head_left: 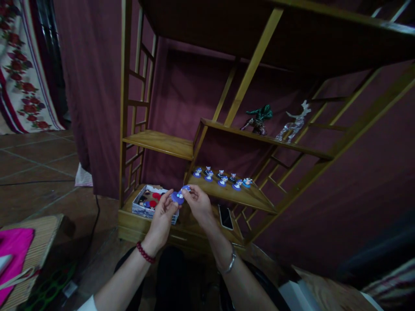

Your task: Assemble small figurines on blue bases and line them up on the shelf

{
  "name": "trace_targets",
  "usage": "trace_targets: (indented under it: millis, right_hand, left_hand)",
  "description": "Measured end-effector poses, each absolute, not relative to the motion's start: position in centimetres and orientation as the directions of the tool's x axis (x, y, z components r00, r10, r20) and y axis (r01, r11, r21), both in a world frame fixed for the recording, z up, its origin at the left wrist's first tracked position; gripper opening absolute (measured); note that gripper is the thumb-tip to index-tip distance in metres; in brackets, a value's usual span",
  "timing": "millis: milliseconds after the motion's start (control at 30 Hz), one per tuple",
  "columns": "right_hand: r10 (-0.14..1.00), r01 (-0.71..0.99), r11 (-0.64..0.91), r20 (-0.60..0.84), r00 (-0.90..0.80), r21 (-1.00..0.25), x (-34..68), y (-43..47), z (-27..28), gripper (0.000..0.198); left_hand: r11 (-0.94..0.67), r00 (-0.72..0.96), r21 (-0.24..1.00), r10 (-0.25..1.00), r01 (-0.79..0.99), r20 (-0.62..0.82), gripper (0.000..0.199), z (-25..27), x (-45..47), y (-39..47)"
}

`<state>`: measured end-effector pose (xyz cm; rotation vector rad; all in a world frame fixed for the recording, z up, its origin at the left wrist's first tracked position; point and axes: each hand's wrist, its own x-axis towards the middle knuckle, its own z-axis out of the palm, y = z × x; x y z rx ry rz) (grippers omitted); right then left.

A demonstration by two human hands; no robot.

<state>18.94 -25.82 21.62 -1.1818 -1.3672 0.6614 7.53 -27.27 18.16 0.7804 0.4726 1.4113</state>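
Fingers point(171, 209) of L hand point(162, 216) & R hand point(199, 205) pinch purple figurine point(180, 195), long axis up-R, base point(176, 198) low-L.

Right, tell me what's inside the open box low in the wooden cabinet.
The box holds red pieces and some smaller dark and blue ones, too blurred to identify. The left hand covers part of its right side, hiding whatever lies there.

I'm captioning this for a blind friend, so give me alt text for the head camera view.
A person's left hand and right hand together hold a small purple-and-white object before a wooden shelf unit. Small figurines stand on a low shelf; an open box of small items and a phone rest on the bottom board.
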Motion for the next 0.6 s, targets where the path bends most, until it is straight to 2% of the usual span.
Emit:
trace_targets:
  millis: [200,600]
  right_hand:
    - [0.935,0.205,0.302,0.331,0.126,-0.931,18.5,-27.1,22.8,0.032]
    - [0.922,0.16,0.321,0.347,0.17,-0.933,18.4,-27.3,23.3,0.025]
  left_hand:
    - [0.034,0.187,0.709,0.973,-0.704,0.139,0.042,19.0,6.4,-28.0]
    - [0.072,0.224,0.693,0.966,-0.717,0.131,0.042,19.6,6.2,-28.4]
